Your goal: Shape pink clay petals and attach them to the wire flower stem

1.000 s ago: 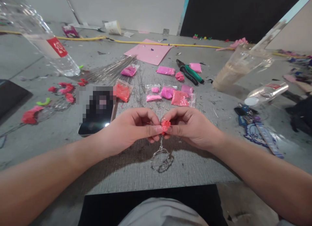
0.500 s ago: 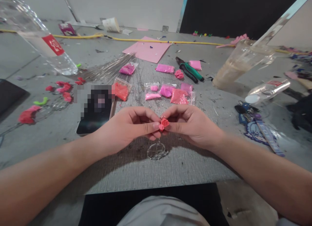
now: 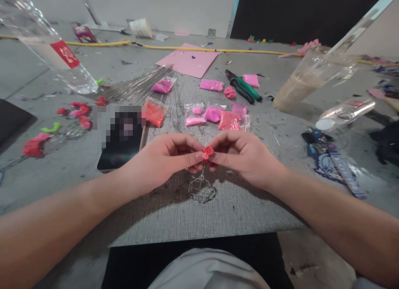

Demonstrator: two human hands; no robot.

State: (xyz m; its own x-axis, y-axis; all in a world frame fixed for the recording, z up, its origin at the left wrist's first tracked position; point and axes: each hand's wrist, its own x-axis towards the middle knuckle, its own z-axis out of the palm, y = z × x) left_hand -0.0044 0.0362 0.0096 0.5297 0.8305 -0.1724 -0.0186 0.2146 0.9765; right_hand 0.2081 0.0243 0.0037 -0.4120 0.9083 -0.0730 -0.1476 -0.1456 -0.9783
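A small red-pink clay flower is pinched between my two hands above the table. My left hand grips its left side with thumb and fingertips. From the right, my right hand holds it the same way. Below the flower hangs a twisted wire stem ending in a round wire frame, close over the table or touching it. Just beyond my hands lie a bag of coral clay, a bag of magenta clay and a bag of light pink clay.
A phone lies left of my hands, near a water bottle and thin wires. Green-handled pliers rest at the back. To the right are a drink cup, a small bottle and keys with charms.
Both hands have shifted slightly, with the flower turned a little between the fingertips. The wire frame below has tilted and shows more openly.
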